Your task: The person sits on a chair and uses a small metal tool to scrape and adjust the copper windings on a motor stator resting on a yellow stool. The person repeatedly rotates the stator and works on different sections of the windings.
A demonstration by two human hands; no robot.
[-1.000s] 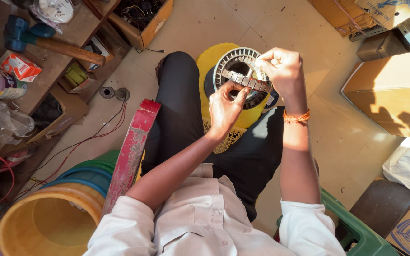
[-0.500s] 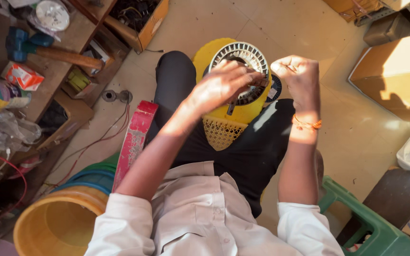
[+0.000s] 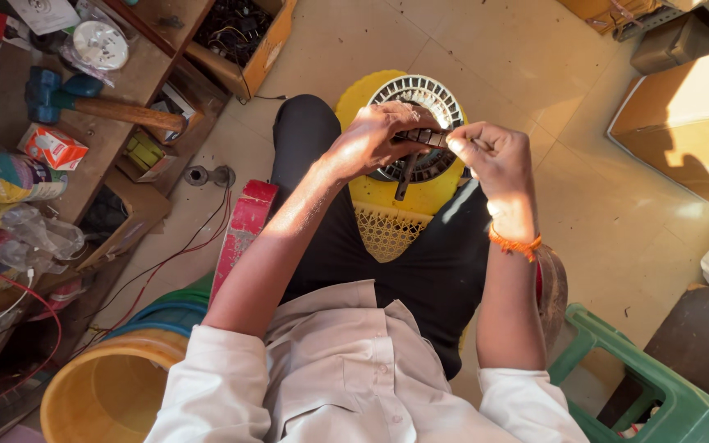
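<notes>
Both hands have come together: left hand (image 3: 375,135) and right hand (image 3: 492,156) now pinch the dark strip (image 3: 424,136) over the fan grille (image 3: 420,98).

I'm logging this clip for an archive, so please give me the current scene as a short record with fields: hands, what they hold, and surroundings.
left hand: grips a dark strap-like part over the round white grille
right hand: pinches the same part's other end
grille's base: yellow housing on the person's lap
right wrist: orange band
left side: wooden shelf with a hammer
below left: yellow bucket
lower right: green plastic stool
</notes>
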